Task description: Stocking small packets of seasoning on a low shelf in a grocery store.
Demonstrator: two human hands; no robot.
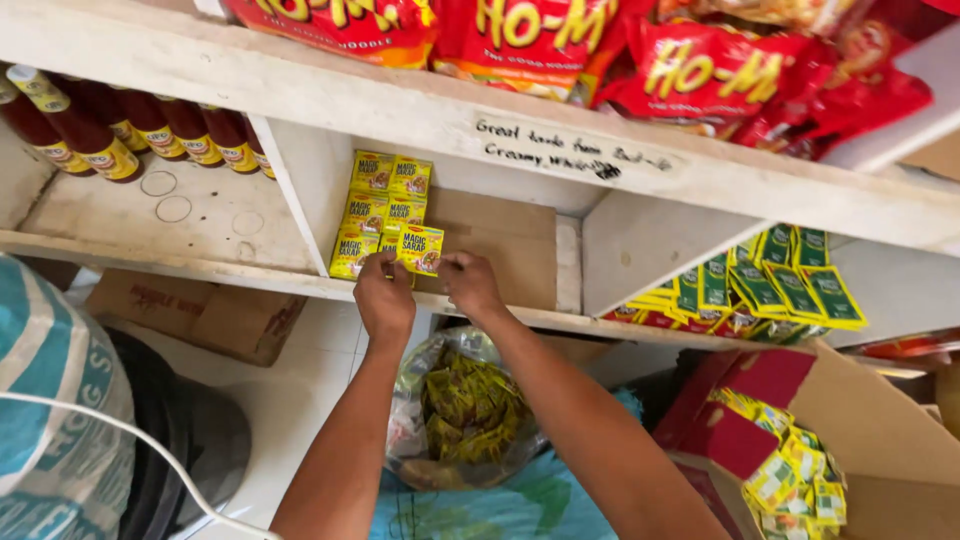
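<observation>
My left hand (384, 296) and my right hand (470, 284) together pinch a small yellow seasoning sachet (421, 248) at the front of a white shelf compartment (520, 240). My left fingers hold its lower left corner, my right fingers its lower right. Behind it lie rows of the same yellow sachets (380, 198), laid flat against the compartment's left divider. Below my arms a clear plastic bag (462, 405) holds many more yellow sachets.
Red sauce bottles (130, 130) stand in the left compartment. Red noodle packs (620, 50) fill the top shelf. Green and yellow sachet strips (770, 285) hang at right above an open red carton (790, 440) of sachets. A brown box (200, 315) and a striped sack (50, 400) sit at left.
</observation>
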